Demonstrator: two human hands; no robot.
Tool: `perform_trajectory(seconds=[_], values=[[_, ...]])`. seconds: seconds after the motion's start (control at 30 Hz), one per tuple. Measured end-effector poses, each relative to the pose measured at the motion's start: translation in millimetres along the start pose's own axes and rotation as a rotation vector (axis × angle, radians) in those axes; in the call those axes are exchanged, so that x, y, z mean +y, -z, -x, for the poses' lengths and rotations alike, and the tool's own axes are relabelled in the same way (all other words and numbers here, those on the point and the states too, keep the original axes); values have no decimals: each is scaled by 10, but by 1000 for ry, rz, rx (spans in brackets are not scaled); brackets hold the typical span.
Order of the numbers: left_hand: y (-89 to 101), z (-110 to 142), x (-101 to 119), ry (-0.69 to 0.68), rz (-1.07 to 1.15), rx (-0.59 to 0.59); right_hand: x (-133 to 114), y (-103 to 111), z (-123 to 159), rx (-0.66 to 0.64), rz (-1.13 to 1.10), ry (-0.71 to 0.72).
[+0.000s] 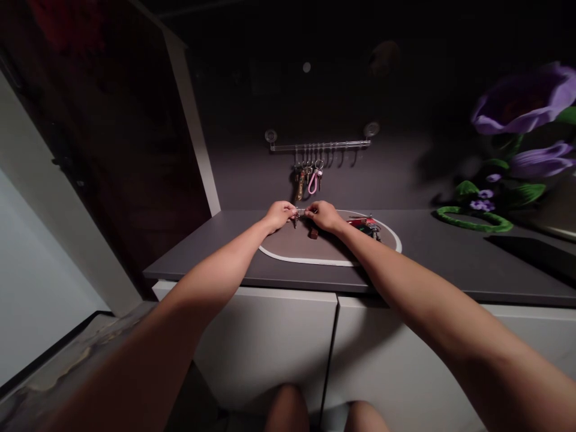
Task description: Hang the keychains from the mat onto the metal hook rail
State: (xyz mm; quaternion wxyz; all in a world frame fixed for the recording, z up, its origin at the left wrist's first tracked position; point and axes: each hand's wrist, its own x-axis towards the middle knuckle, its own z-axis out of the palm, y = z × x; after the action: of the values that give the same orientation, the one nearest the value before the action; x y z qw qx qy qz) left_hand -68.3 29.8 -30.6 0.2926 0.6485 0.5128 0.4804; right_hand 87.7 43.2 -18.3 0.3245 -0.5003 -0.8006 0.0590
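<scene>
Over the oval mat (292, 249), my left hand (279, 215) pinches a small bunch of metal keys (296, 222), which dangles below its fingertips. My right hand (323, 215) is closed close beside it, its fingertips on the thin key ring between the two hands; the ring's details are too small to make out. Just below the right hand is a small dark brown block (314, 234); whether it is joined to the keys I cannot tell. Partly behind my right forearm, a red item (362, 222) and more keys (374, 233) lie on the mat.
On the wall above, a clear hook rail (320, 146) carries several key sets, among them a brown tag (300, 185) and a pink loop strap (314, 182). Purple fabric flowers (526, 111) with a green ring base (472, 219) stand on the grey counter (423, 264) at right.
</scene>
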Motion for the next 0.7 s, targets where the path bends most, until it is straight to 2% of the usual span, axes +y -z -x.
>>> perform_trajectory(seconds=[0.13, 0.3, 0.53, 0.7], values=[[-7, 3, 31, 78, 233, -9, 0, -2, 0, 25, -103, 18], [11, 47, 98, 113, 422, -22, 6, -7, -3, 38, -280, 59], [17, 79, 145, 91, 554, -41, -20, -15, -9, 41, -595, 90], [10, 74, 154, 78, 594, -40, -38, 1, -7, 56, -692, 86]])
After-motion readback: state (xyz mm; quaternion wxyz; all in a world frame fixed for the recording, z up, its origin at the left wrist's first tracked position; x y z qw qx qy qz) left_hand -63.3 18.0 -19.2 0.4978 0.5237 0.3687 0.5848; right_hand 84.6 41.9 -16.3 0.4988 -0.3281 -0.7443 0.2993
